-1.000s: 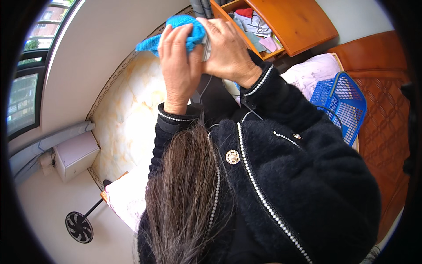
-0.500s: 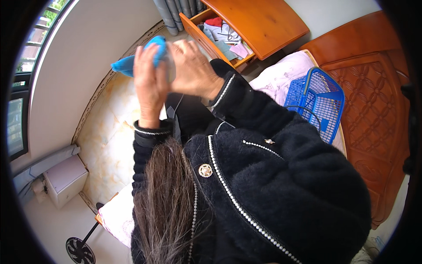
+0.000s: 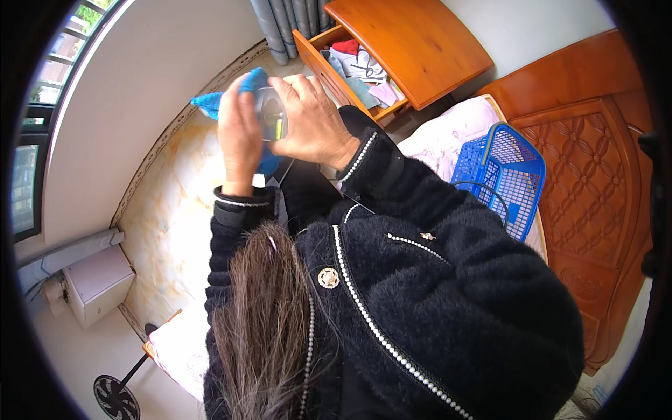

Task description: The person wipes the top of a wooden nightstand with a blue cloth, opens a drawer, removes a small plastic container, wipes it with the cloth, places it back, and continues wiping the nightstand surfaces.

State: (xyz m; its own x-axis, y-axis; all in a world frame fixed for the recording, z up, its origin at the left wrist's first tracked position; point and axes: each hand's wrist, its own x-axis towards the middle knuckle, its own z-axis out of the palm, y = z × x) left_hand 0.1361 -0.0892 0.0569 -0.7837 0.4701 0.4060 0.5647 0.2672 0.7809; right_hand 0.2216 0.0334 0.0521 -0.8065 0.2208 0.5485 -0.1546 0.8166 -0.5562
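A: Head view: what are the hands on?
B: A fuzzy blue cloth (image 3: 207, 103) and a clear container (image 3: 271, 112), see-through and rounded, glass or plastic, I can't tell. Both are up in front of the body, left of the open wooden drawer (image 3: 358, 70).
A: The grip?
B: The left hand (image 3: 239, 129) has its fingers pressed together, holding the cloth; their tips are partly hidden. The right hand (image 3: 315, 115) curves thumb and fingers around the container's right side.
A: Which way do they point?
B: The container's visible part runs longest up and down the view; a cloth end pokes left.
A: Changed?
B: Half a second ago the hands mostly covered the container; now its clear side shows, with a yellow-green patch.
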